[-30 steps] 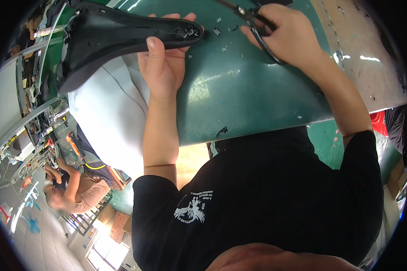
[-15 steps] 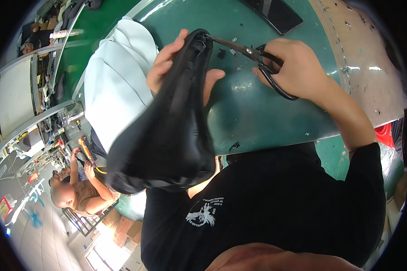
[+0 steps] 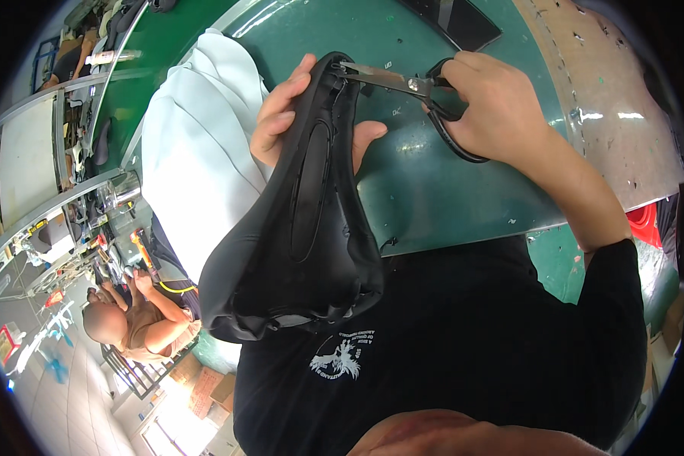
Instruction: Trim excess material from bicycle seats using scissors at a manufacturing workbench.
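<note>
A black saddle (image 3: 270, 228) slants in front of the person, its narrow nose over the green table (image 3: 463, 186) and its wide end overlapping the black shirt (image 3: 448, 342). The left hand (image 3: 273, 125) is clamped around the nose; the saddle hides its palm, leaving fingers on one side and the thumb on the other. The right hand (image 3: 501, 106) is closed around the scissors' (image 3: 391, 80) black handles, some of its fingers out of sight. The blade tips are at the nose, though against the dark material it is hard to tell whether they are parted. The upper edge cuts off a flat black device (image 3: 463, 26); the saddle partly covers pale sheets (image 3: 205, 129). White lettering and a white figure mark the shirt, upside down in this view; small pale marks dot the table.
</note>
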Demonstrator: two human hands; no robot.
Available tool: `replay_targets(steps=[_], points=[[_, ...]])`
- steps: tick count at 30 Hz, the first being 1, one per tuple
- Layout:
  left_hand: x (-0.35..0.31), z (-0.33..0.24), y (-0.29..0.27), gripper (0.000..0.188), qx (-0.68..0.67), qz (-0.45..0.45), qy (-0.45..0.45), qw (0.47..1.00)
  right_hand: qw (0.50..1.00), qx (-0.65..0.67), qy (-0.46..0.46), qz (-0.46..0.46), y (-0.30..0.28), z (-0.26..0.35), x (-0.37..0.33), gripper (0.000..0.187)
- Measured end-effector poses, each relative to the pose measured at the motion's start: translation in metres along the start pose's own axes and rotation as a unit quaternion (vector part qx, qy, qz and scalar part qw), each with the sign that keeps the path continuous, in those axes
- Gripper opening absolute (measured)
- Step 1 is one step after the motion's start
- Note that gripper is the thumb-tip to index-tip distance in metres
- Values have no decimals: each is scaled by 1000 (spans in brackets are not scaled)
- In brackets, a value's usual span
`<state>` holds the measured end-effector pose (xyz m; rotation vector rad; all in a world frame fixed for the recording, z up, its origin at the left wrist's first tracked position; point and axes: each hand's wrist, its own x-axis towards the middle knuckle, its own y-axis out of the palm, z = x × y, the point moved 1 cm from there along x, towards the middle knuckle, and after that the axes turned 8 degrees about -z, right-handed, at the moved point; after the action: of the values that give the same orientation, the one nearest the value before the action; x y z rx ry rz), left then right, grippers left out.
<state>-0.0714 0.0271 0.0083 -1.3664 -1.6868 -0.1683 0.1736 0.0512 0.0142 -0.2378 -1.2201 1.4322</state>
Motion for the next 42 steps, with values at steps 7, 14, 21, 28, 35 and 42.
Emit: replay_targets(steps=[7, 14, 21, 28, 35, 42], points=[[3, 26, 32, 92, -211, -133, 137, 959, 999, 38, -1, 19, -4, 5, 5, 30], [13, 13, 10, 82, -284, -154, 35, 946, 920, 283, 250, 102, 0, 0, 11, 27], [0, 52, -4, 57, -97, -87, -262, 956, 781, 477, 388, 107, 22, -1, 19, 28], [61, 89, -16, 94, -73, -186, -426, 883, 799, 466, 363, 111, 15, 2, 14, 29], [218, 116, 19, 90, 268, -19, 44, 962, 793, 485, 348, 122, 20, -6, 11, 28], [151, 101, 56, 57, 190, 16, 6, 982, 781, 499, 357, 119, 18, -11, 14, 29]])
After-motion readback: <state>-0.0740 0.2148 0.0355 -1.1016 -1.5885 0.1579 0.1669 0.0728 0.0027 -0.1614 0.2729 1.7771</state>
